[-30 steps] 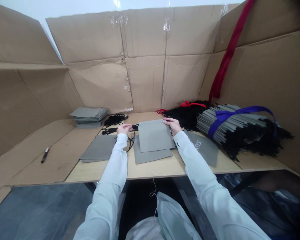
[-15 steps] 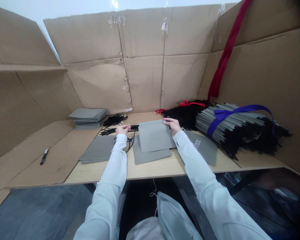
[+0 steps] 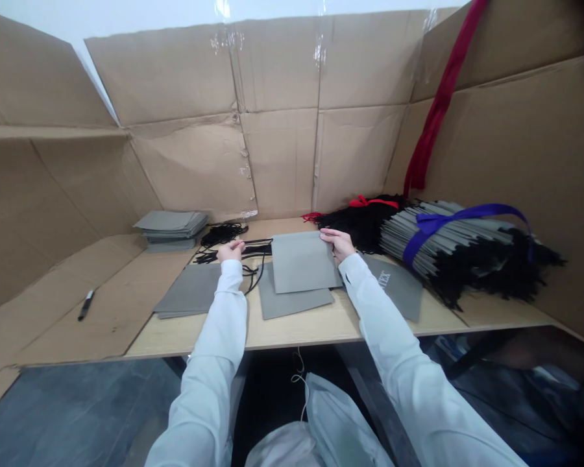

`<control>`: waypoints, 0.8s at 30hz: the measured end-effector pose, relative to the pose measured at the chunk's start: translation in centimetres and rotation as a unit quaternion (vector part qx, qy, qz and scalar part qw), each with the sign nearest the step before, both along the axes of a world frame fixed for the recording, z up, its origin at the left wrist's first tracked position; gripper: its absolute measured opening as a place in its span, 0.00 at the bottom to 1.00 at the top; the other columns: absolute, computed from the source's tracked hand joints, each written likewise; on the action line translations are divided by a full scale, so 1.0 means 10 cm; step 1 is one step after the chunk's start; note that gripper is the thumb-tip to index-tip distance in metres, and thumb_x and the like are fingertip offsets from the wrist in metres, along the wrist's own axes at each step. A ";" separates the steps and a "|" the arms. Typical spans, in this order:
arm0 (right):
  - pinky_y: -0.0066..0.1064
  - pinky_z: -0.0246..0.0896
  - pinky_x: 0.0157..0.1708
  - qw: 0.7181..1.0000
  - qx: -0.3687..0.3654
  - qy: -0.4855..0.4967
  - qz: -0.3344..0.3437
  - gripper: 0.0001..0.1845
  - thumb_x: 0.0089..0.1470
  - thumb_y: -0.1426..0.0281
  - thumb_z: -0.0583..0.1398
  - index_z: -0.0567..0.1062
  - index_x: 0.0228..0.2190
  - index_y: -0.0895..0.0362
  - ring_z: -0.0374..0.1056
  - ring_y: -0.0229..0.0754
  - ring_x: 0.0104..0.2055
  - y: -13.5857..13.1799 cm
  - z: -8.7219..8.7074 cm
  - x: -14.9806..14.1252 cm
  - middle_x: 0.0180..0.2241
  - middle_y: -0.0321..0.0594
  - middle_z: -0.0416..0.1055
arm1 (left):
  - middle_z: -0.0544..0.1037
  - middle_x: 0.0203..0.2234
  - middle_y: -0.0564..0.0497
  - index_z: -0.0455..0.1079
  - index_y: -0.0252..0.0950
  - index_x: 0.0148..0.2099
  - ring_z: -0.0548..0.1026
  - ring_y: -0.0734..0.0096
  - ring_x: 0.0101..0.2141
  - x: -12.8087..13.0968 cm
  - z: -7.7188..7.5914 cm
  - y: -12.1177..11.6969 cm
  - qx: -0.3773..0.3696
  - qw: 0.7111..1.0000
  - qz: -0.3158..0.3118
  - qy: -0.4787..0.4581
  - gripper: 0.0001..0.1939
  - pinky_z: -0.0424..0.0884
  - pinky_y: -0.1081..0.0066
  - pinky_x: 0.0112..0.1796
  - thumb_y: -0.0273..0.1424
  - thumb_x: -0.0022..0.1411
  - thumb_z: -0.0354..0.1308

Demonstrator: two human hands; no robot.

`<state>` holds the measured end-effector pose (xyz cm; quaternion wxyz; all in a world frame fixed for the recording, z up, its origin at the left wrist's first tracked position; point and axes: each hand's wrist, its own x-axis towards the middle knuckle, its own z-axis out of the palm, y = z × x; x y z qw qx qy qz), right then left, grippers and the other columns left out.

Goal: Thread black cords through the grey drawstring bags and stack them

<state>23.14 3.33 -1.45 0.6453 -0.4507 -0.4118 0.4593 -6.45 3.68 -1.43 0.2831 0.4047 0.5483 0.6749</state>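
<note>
Head view: left hand (image 3: 230, 251), in a narrow grip, pinches black cord (image 3: 257, 249) beside the grey sheet (image 3: 302, 262); open right hand (image 3: 338, 244) steadies its corner.

In the middle, the top grey sheet (image 3: 302, 263) lies in the way, with black cords (image 3: 255, 259) looped just beside it. Leftward, a hand could pass over the flat cardboard (image 3: 111, 318) as far as the marker pen (image 3: 85, 305). Rightward, the strapped bundle of grey sheets (image 3: 448, 240) blocks passage, backed by the cardboard wall (image 3: 506, 143).
</note>
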 end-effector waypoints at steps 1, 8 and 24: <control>0.27 0.60 0.27 1.000 0.000 0.004 0.001 0.17 0.27 0.76 0.63 0.74 0.28 0.60 0.65 0.35 0.26 0.00 0.00 0.00 0.23 0.38 0.71 | 0.71 0.15 0.51 0.70 0.31 0.23 0.72 0.72 0.22 0.01 0.00 0.01 0.003 0.999 -0.009 -0.049 0.04 0.69 0.68 0.34 0.20 0.39 0.58; 0.28 0.62 0.32 0.999 0.020 0.033 -0.026 0.15 0.29 0.78 0.62 0.74 0.27 0.59 0.66 0.36 0.30 0.04 -0.02 -0.02 0.27 0.39 0.71 | 0.70 0.15 0.50 0.65 0.27 0.18 0.72 0.73 0.20 0.04 0.01 0.06 0.004 0.966 -0.094 -0.242 0.07 0.72 0.71 0.30 0.13 0.36 0.58; 0.24 0.61 0.24 0.996 -0.033 -0.016 0.077 0.17 0.31 0.80 0.62 0.74 0.31 0.61 0.64 0.33 0.24 -0.07 0.05 -0.04 0.25 0.40 0.71 | 0.70 0.16 0.52 0.64 0.30 0.18 0.73 0.72 0.26 0.00 0.03 0.03 -0.030 0.965 -0.047 -0.255 0.08 0.71 0.73 0.31 0.14 0.39 0.56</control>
